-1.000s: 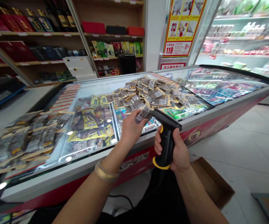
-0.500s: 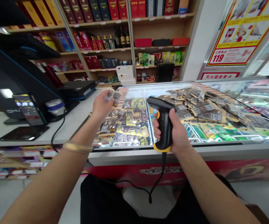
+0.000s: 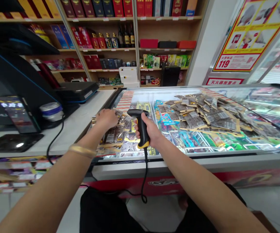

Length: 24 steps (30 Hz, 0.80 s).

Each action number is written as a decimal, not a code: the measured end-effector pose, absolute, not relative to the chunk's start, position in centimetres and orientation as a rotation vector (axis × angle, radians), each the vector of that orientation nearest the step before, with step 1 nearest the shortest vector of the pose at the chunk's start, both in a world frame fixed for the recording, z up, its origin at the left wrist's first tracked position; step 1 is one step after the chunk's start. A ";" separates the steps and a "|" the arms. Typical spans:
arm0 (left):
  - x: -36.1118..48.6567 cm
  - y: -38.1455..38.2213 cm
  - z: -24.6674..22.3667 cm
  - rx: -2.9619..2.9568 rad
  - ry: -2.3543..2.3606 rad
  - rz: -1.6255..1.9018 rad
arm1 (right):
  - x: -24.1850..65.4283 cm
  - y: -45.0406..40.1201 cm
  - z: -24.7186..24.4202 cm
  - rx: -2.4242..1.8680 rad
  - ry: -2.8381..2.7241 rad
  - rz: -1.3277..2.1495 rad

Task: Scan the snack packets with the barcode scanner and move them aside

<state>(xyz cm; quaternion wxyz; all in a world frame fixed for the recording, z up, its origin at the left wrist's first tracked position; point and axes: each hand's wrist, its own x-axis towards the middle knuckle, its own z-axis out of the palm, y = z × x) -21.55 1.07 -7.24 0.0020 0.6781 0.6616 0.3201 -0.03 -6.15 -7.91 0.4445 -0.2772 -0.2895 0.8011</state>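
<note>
My right hand [image 3: 151, 129] is wrapped around the grip of a black and yellow barcode scanner [image 3: 143, 127], held upright above the glass-topped freezer case. Its cable hangs down in front of the case. To the left, my left hand [image 3: 107, 118] is down on a pile of clear snack packets [image 3: 115, 134], back of the hand up. Its fingers are curled, with the tips hidden, so I cannot make out what is in them. A larger heap of brown snack packets [image 3: 203, 111] lies to the right of the scanner.
On the left counter [image 3: 81, 126] stand a black checkout terminal [image 3: 11, 74], a phone [image 3: 19, 113] and a tape roll [image 3: 51, 111]. Shelves [image 3: 106, 50] of boxes and bottles rise behind. The freezer case [image 3: 178, 161] runs across in front of me.
My left hand has moved down onto the left pile; the packet it held up is no longer distinguishable. My right hand has carried the scanner left, towards it.
</note>
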 end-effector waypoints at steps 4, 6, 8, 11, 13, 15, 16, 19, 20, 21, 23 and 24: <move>-19.2 -0.4 -4.8 2.095 2.377 0.784 | 1.2 -6.6 -7.2 -0.623 -0.683 1.967; -17.4 -1.4 -3.5 2.174 2.350 0.828 | 2.6 -7.5 -6.5 -0.584 -0.654 1.948; -15.2 -2.2 -2.6 2.267 2.219 0.946 | 4.7 -8.9 -6.0 -0.537 -0.645 1.908; -11.0 -3.3 -2.5 2.433 1.900 1.134 | 9.1 -11.4 -5.9 -0.504 -0.637 1.760; -7.6 -3.8 -3.0 2.527 1.657 1.209 | 12.4 -13.2 -6.3 -0.510 -0.643 1.633; -4.0 -4.3 -3.9 2.594 1.436 1.227 | 15.5 -14.7 -7.2 -0.515 -0.640 1.527; -2.2 -4.5 -4.4 2.623 1.337 1.217 | 16.9 -15.4 -7.7 -0.524 -0.625 1.480; 2.1 -4.6 -5.8 2.706 1.126 1.117 | 20.5 -16.9 -9.3 -0.570 -0.573 1.367; 3.2 -4.4 -6.2 2.738 1.093 1.054 | 21.4 -17.2 -9.8 -0.589 -0.555 1.335; 4.1 -4.3 -6.4 2.777 1.082 0.976 | 22.2 -17.5 -10.2 -0.606 -0.538 1.308; 5.5 -3.9 -6.6 2.870 1.112 0.801 | 23.5 -17.8 -10.8 -0.626 -0.508 1.266; 6.0 -3.7 -6.7 2.918 1.142 0.710 | 23.9 -17.8 -11.0 -0.628 -0.496 1.253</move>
